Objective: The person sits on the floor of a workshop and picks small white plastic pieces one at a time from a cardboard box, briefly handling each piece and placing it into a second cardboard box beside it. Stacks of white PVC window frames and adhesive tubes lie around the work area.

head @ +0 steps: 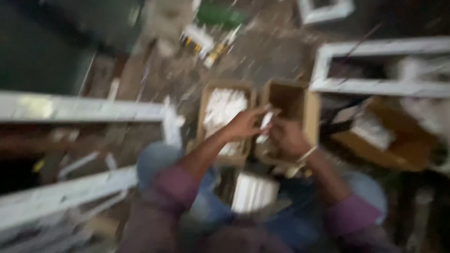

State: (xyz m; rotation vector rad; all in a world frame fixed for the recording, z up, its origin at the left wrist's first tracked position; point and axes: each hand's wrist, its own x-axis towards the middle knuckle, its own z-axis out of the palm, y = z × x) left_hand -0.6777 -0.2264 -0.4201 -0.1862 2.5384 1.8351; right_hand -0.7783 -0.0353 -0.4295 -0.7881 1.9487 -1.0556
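Cluttered floor (262,51); hands (243,124) over boxes (225,93)

Brown cardboard boxes (287,100), white pieces (224,108), purple sleeves (174,185).

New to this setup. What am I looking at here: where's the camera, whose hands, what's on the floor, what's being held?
There is one picture, from a camera worn on a person's head, looking down at their own lap and hands. No machine is involved. The frame is badly blurred, so small details cannot be told.

The left hand and the right hand meet over two open cardboard boxes. Between them is a small white piece; which hand grips it cannot be told.

The left box is full of white pieces. The right box looks mostly empty. A white ribbed block sits at the person's knees.

White frame sections lie on the floor at left and upper right, with another cardboard box at right.
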